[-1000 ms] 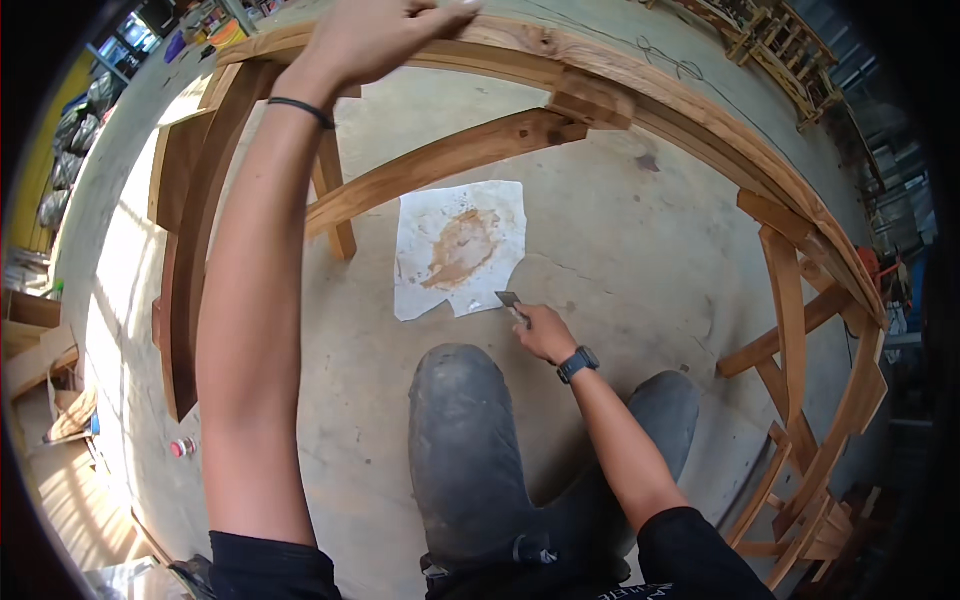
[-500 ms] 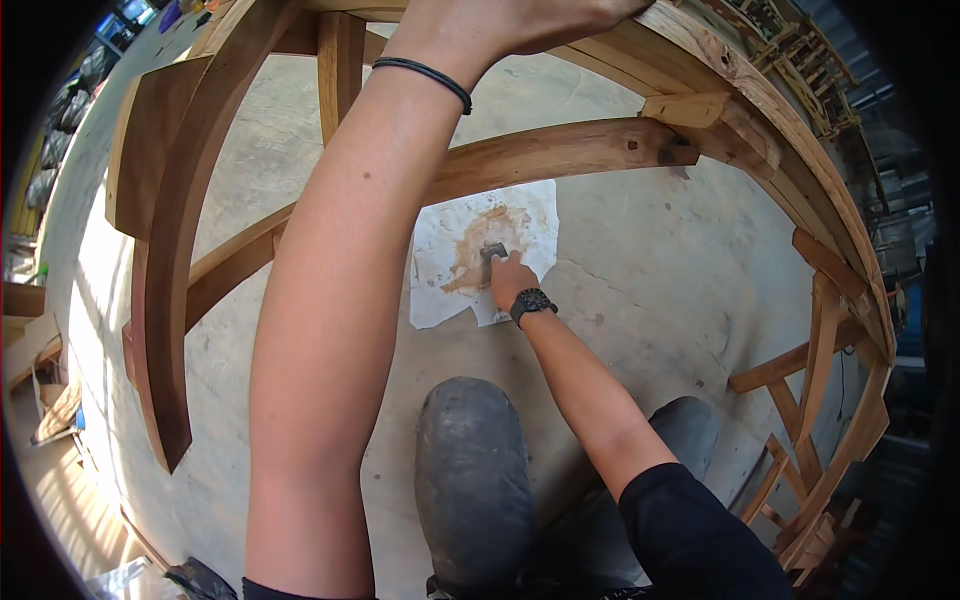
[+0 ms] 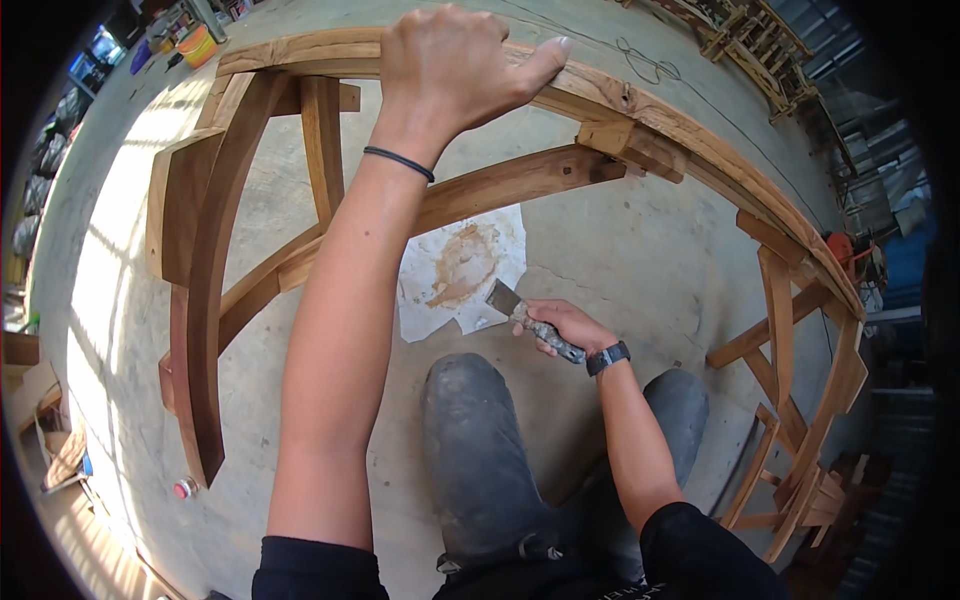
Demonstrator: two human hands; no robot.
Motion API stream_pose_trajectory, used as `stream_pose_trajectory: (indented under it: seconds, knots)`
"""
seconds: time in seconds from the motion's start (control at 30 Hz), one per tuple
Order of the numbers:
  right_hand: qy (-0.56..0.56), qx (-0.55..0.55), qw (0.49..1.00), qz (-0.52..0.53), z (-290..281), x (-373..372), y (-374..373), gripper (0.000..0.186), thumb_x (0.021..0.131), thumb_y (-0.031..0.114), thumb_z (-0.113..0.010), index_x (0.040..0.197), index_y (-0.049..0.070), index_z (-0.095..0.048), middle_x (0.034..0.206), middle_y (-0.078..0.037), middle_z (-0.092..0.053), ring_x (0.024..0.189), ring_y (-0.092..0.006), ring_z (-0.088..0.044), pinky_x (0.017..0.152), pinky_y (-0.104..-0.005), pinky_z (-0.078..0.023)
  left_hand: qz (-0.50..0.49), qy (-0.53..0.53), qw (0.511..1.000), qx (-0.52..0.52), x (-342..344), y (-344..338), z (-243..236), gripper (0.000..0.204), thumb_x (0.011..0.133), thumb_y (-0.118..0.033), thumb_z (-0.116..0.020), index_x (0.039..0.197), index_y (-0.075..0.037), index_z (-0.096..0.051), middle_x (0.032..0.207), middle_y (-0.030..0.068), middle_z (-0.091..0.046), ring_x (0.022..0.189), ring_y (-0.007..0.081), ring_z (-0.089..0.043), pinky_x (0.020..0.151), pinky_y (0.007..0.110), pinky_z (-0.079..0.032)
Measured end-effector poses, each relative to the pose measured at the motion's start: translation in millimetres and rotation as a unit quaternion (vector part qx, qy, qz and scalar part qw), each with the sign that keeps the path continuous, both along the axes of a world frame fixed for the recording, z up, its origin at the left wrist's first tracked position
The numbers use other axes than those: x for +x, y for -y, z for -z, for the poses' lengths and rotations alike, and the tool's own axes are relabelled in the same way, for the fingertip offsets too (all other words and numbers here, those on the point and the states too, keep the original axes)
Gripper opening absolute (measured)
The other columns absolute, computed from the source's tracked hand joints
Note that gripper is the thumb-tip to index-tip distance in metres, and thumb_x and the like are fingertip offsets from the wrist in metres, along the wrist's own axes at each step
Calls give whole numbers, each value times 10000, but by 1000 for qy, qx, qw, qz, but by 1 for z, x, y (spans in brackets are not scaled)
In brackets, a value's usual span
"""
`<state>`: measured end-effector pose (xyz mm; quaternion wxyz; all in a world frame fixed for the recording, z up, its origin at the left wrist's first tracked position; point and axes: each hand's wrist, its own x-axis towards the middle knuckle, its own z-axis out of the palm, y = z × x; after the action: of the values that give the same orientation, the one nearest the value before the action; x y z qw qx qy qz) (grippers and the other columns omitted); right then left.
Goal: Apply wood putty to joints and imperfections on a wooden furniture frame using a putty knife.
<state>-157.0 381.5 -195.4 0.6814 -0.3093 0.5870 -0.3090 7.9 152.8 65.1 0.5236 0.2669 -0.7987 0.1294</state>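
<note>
My left hand (image 3: 450, 75) grips the curved top rail (image 3: 640, 100) of a wooden frame (image 3: 210, 280), thumb along its upper face, with a black band round the wrist. My right hand (image 3: 565, 330) holds a putty knife (image 3: 507, 300) with a stained handle, its blade raised just beside the lower right of a white paper sheet (image 3: 505, 250). Brown paste is smeared on the middle of the sheet, which lies on the concrete floor (image 3: 620, 240) under a curved lower rail (image 3: 510, 185).
My knees (image 3: 470, 420) are below the sheet. A small red-topped item (image 3: 185, 488) lies by the frame's left leg. Wooden pieces (image 3: 750, 50) stand at the back right, a cord (image 3: 650, 62) near them. A yellow-orange bucket (image 3: 195, 45) is at the back left, red equipment (image 3: 840, 250) at the right.
My right hand went onto the paper with the knife and has since pulled back toward me and right, blade raised. My left hand stays on the top rail, which shifted in view.
</note>
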Motion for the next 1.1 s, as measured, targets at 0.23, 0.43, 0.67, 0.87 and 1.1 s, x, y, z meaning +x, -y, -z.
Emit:
stream_pose_trajectory:
  seconds: [0.23, 0.43, 0.67, 0.87, 1.1]
  knots:
    - [-580, -77, 755, -296, 76, -8, 84, 342, 979, 232, -513, 1283, 162, -653, 1119, -177, -722, 962, -356, -695, 845, -479, -558, 21, 12, 1000, 9, -7, 5, 5, 646, 851, -660, -633, 580, -80, -717, 482, 114, -583, 458, 284, -612, 434, 424, -469]
    - [-703, -12, 643, -303, 116, 42, 157, 311, 971, 255, -529, 1154, 170, -765, 1170, -105, -742, 1090, -278, -711, 870, -424, -578, -18, 47, 997, 56, 12, -20, -12, 601, 848, -559, -631, 548, -42, -696, 503, 145, -608, 484, 266, -636, 450, 388, -492]
    - [-677, -17, 639, -366, 146, 63, 146, 312, 967, 249, -528, 1138, 148, -769, 1175, -112, -742, 1070, -279, -722, 847, -427, -581, 89, 0, 994, 68, 21, 8, 1, 581, 861, -535, -626, 533, -58, -670, 512, 112, -619, 485, 205, -633, 438, 341, -477]
    - [-660, -27, 649, -377, 113, 9, 119, 318, 961, 237, -527, 1147, 129, -762, 1180, -129, -739, 1052, -284, -729, 817, -434, -585, -145, 130, 978, 67, 6, -20, -11, 617, 873, -561, -606, 525, -56, -671, 528, 119, -632, 477, 225, -630, 455, 351, -499]
    - [-2, -5, 994, 114, -78, -3, -18, 271, 1066, 271, -507, 1147, 32, -606, 867, -85, -681, 537, -128, -569, 488, -263, -443, 23, -37, 999, -20, -1, 22, 12, 651, 791, -640, -667, 455, -84, -629, 399, 94, -496, 353, 237, -513, 365, 351, -381]
